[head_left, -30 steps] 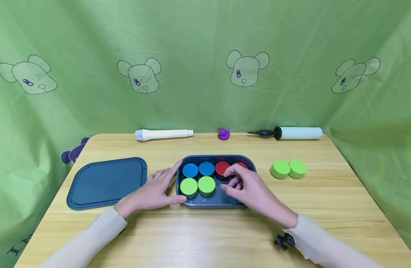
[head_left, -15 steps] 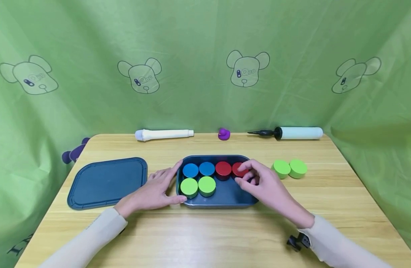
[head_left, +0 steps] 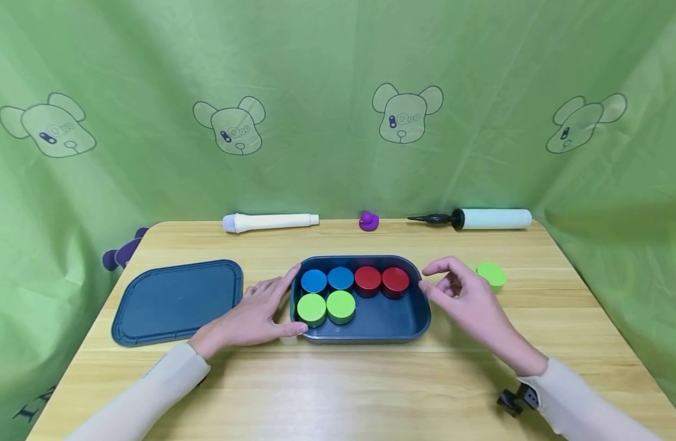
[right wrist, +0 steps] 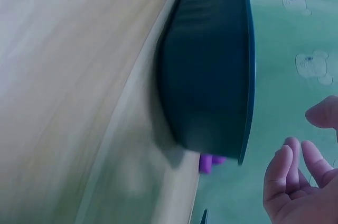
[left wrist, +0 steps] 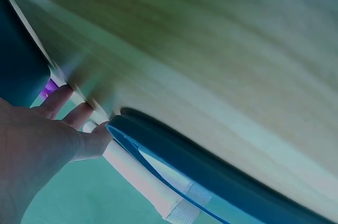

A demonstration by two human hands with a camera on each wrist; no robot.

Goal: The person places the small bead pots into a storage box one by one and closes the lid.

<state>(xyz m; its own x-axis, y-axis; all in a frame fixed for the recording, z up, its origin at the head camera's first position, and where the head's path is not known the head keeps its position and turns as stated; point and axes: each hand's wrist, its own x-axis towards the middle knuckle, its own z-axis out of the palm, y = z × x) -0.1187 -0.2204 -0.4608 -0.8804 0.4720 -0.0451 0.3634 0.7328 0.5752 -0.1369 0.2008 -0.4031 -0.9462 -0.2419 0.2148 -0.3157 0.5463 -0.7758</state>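
Note:
A dark blue rectangular box (head_left: 390,318) stands mid-table. Along its back wall sit two blue round blocks (head_left: 314,281) and two red round blocks (head_left: 367,282). Two green round blocks (head_left: 340,307) lie in front of the blue ones. My left hand (head_left: 250,315) rests against the box's left end, thumb and index finger spread along it. My right hand (head_left: 473,303) is raised just past the right end, fingers loosely bent, holding nothing. Behind it on the table lies one green round block (head_left: 490,275); its neighbour is hidden. In the right wrist view the right hand's fingers (right wrist: 278,171) are apart from the box.
A dark blue lid (head_left: 178,303) lies flat to the left of the box. Along the back edge are a white wand-like tube (head_left: 274,222), a purple duck (head_left: 368,221) and a hand pump (head_left: 495,218). A green curtain (head_left: 327,165) hangs behind the table.
My right hand has moved right, from above the red blocks to beyond the box's right end, uncovering both red blocks and covering one green block outside. The left hand has stayed put.

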